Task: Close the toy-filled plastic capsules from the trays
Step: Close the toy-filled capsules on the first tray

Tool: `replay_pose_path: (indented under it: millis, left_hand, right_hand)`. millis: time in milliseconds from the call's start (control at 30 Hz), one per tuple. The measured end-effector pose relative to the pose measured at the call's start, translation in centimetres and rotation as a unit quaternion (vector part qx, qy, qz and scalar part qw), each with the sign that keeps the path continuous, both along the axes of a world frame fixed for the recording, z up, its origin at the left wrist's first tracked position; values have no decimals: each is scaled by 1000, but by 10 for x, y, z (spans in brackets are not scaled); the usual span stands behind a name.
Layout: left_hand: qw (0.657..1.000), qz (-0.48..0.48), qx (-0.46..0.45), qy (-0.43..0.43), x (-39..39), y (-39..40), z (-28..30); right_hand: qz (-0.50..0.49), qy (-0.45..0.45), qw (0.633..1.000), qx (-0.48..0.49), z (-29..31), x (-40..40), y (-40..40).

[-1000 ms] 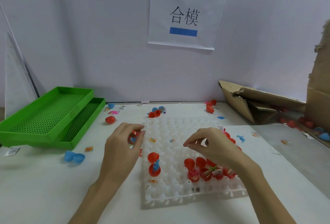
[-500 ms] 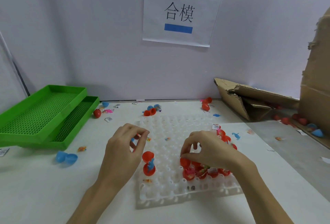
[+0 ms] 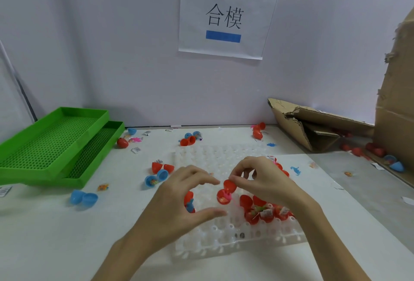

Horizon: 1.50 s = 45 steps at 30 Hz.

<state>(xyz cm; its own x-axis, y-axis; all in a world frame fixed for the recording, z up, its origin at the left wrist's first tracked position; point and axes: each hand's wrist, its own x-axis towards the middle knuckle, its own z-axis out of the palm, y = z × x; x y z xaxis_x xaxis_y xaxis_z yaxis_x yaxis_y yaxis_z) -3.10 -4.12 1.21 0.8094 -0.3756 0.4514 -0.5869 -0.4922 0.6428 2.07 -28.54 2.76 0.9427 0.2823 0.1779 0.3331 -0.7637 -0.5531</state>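
From my head camera: my right hand (image 3: 263, 178) has lifted an open red hinged plastic capsule (image 3: 226, 192) with a pink toy inside off the white moulded plastic tray (image 3: 224, 245), pinching its upper half. A moment ago it was still reaching among the tray's capsules. My left hand (image 3: 179, 200) hovers beside it, fingers spread, holding nothing, so closing should come next.

It looked like a small assembly station in a workshop: a white table (image 3: 56, 236) set against a plain partition wall, with a printed paper sign (image 3: 226, 15) taped up over it. Stacked green perforated trays (image 3: 51, 144), a white moulded tray (image 3: 224, 238) and torn cardboard boxes (image 3: 313, 124) stood about among scattered capsule halves.
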Motion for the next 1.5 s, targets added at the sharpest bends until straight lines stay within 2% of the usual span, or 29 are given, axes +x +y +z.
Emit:
replay_pose_path:
  millis: [100,200,333,433,600,700,800,1033,1200,1500]
  left_hand:
    - [1000,-16,-9,-6,0,-4,-2]
    - [998,-8,-66,-6,1,-5,-2]
    - [991,32,-127,28,1,-5,2]
    - [995,36,-86,19,0,-5,3]
    - [993,69,73,-63,-1,-1,-1]
    - [990,81,100,-65,-1,-1,-2]
    - [987,78,125,-59,-1,0,-3]
    - [987,75,134,-55,0,0,-4]
    - [991,53,104,-61,-1,-2,-4]
    - [993,48,57,-90,-9,-21,-16]
  right_hand:
    - [3,15,998,66,1,-2,3]
    - [6,46,991,122,-2,-2,8]
    - [-5,51,989,137,-6,0,15]
    - [-1,34,995,94,-7,1,13]
    - [33,43,998,-31,6,-3,-23]
    - [50,83,991,-95,8,-7,-32]
    - [34,61,991,-111,6,-7,-29]
    - [5,39,991,-124,0,-3,-23]
    - [4,42,991,-124,1,-2,-25]
    - [-3,-5,999,-38,16,-8,-24]
